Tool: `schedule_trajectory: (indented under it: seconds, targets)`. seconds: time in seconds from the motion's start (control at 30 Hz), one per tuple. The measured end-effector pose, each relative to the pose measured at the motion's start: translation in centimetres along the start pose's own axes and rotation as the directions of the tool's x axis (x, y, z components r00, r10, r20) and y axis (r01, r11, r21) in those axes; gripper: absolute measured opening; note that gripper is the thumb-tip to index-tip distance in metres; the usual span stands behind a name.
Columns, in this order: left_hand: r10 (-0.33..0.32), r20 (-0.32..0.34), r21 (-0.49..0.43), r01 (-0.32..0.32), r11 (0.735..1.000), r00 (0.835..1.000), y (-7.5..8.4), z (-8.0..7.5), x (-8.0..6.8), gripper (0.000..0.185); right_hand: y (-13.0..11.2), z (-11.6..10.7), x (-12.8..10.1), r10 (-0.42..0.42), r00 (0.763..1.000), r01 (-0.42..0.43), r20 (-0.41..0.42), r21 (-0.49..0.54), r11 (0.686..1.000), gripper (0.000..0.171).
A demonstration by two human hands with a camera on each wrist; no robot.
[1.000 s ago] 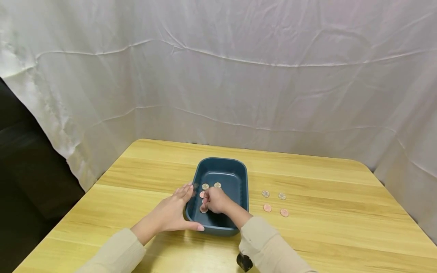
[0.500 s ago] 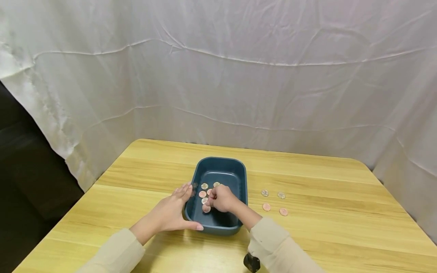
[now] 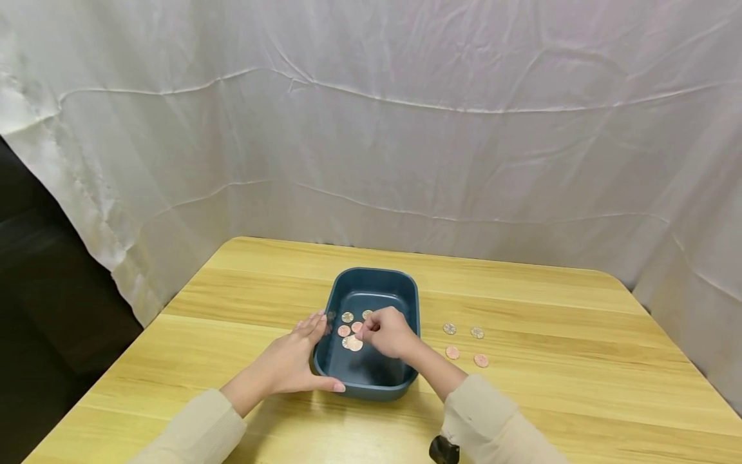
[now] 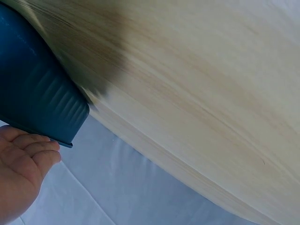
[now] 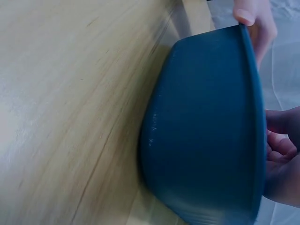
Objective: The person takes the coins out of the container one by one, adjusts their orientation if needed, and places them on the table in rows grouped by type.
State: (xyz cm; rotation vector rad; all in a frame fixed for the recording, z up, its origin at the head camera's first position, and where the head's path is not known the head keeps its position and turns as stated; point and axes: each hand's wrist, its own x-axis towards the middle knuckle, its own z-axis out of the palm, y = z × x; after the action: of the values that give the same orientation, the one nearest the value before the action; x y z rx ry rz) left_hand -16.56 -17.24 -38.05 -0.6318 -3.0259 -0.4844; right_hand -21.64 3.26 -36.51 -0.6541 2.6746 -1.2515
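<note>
A tub (image 3: 412, 303) sits near the middle of the worktop (image 3: 551, 399), with several coins (image 3: 348, 330) inside it. The left hand (image 3: 288, 364) rests against its left wall; the right hand (image 3: 390, 333) is inside it. Four more coins (image 3: 464, 341) lie just right of the tub.

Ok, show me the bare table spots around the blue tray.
Bare wood lies behind the blue tray up to the curtain, and along the table right of the four loose coins. Crowded: the tray's left side, where the left hand rests.
</note>
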Motion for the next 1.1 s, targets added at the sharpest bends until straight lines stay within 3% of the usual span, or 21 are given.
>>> schedule_trajectory:
  seconds: [0.17, 0.53, 0.77, 1.1]
  targets:
    - [-0.002, 0.002, 0.000, 0.002, 1.000, 1.000, 0.0, 0.0, 0.0, 0.117, -0.3, -0.6, -0.6, 0.057, 0.998, -0.056, -0.033, 0.026, 0.998, 0.016]
    - [-0.003, -0.014, -0.012, 0.003, 1.000, 1.000, 0.0, 0.3, 0.0, 0.118, -0.4, -2.5, -2.2, 0.110, 0.986, -0.092, -0.122, 0.138, 0.986, 0.012]
    - [0.013, -0.017, -0.008, -0.014, 1.000, 1.000, -0.1, 0.4, 0.0, 0.118, 1.0, -4.1, -3.6, 0.172, 0.969, -0.130, -0.175, 0.230, 0.965, 0.011]
    - [0.007, -0.023, -0.026, -0.008, 1.000, 1.000, 0.0, 0.2, -0.1, 0.118, 3.8, -7.0, -5.5, 0.270, 0.945, -0.213, -0.184, 0.281, 0.936, 0.018]
